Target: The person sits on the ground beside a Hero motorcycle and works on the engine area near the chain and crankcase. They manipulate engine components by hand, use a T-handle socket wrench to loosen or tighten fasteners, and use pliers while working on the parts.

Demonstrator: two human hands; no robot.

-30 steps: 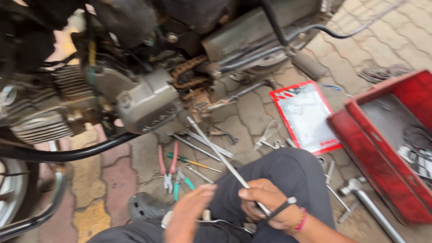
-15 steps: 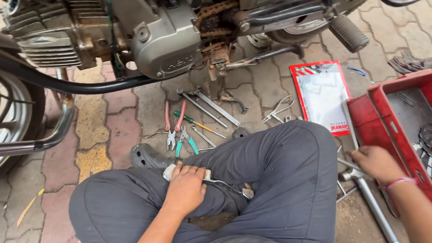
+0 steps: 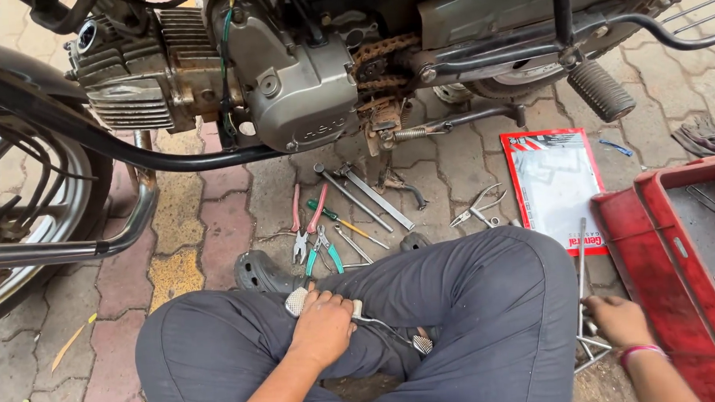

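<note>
A small wire brush lies across the lap, long axis left-right, bristled end pointing right; the left hand closes over its handle. The right hand touches a long metal rod beside the red crate; its grip is unclear.

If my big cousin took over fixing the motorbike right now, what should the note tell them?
Left hand: resting on the lap, holding a small metal tool.
Right hand: on the ground by the red tray, touching a cross-shaped wrench; grip unclear.
Pliers, screwdriver and spanners lie on the pavers below the engine.
Chain is exposed.
No hand is on the bike.
</note>
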